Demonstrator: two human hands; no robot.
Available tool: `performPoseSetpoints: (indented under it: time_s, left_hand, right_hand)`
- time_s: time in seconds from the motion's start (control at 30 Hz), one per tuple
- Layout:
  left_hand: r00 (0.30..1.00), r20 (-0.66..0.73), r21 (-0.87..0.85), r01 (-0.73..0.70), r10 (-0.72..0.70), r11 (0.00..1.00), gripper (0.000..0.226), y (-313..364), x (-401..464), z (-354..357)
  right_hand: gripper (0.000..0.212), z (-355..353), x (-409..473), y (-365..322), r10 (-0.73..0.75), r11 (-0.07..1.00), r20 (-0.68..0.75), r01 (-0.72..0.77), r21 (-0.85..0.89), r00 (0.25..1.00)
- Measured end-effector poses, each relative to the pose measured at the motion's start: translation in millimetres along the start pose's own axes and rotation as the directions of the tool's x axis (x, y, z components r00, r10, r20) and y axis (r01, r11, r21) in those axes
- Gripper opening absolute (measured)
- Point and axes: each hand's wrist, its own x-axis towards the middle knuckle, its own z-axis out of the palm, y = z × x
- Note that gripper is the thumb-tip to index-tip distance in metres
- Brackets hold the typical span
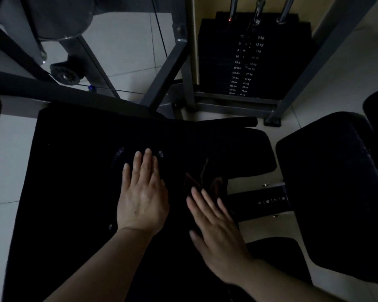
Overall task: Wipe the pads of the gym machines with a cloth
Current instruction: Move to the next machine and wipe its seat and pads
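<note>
- Head view: left hand (pixel 142 194) lies flat, fingers straight, on the large black pad (pixel 74 182).
- Right hand (pixel 216 232), fingers straight, rests just right of the left hand, near the pad's right edge; the hands do not touch.
- Cloth: cannot be made out against the dark pad.
- Weight stack (pixel 249 62) stands beyond the pad.

Pretty dim in here, we can barely make out colours. We see a floor of big pale tiles (pixel 127 46) with thin grout lines. Up top there's a black weight stack (pixel 247 62) with lbs and kg labels, chrome guide rods (pixel 286 9) rising from it, all sitting in a grey metal frame (pixel 327 51). On the left we spot a small black wheel (pixel 64 75).
</note>
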Motion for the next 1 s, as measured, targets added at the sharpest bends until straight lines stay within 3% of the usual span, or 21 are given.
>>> performPoseSetpoints:
  time_s: [0.1,0.3,0.4,0.53,0.7,0.77,0.87,1.0]
  left_hand:
    - [1.000,-0.003,-0.018,-0.002,0.002,1.000,0.057,-0.1,0.4,-0.2]
    - [1.000,0.007,-0.011,0.004,-0.004,1.000,0.057,-0.3,1.5,3.2]
    - [1.000,-0.007,-0.004,0.004,-0.004,1.000,0.056,0.0,2.2,2.1]
    - [1.000,0.002,-0.001,0.003,-0.003,1.000,0.057,0.7,0.9,0.9]
    - [1.000,0.002,-0.004,0.021,-0.021,1.000,0.060,1.9,0.9,-0.1]
    - [1.000,0.005,-0.011,0.026,-0.026,1.000,0.060,2.3,0.0,-0.6]
    - [1.000,0.006,-0.019,0.020,-0.020,1.000,0.059,1.7,0.0,-0.3]
    - [1.000,0.001,-0.019,0.020,-0.020,1.000,0.058,0.8,0.2,0.3]
  right_hand:
    - [0.057,4.6,-0.5,1.5,0.020,1.000,-0.041,-0.019,0.005,0.999]
    - [0.054,-40.6,144.6,32.2,0.226,0.972,-0.201,-0.233,-0.012,0.953]
    - [0.052,-56.9,184.2,44.7,0.295,0.952,-0.175,-0.303,-0.026,0.940]
    - [0.051,-59.5,162.2,37.7,0.285,0.948,-0.040,-0.276,0.160,0.958]
    - [0.071,-13.1,61.7,-5.9,0.145,0.989,-0.105,-0.142,0.041,0.984]
    - [0.068,-0.3,34.9,-17.3,0.108,0.993,-0.067,-0.104,0.064,0.992]
    - [0.065,0.0,39.7,-15.0,0.105,0.993,-0.086,-0.100,0.063,0.991]
    - [0.059,-13.7,91.9,-3.7,0.209,0.978,-0.139,-0.208,0.021,0.968]
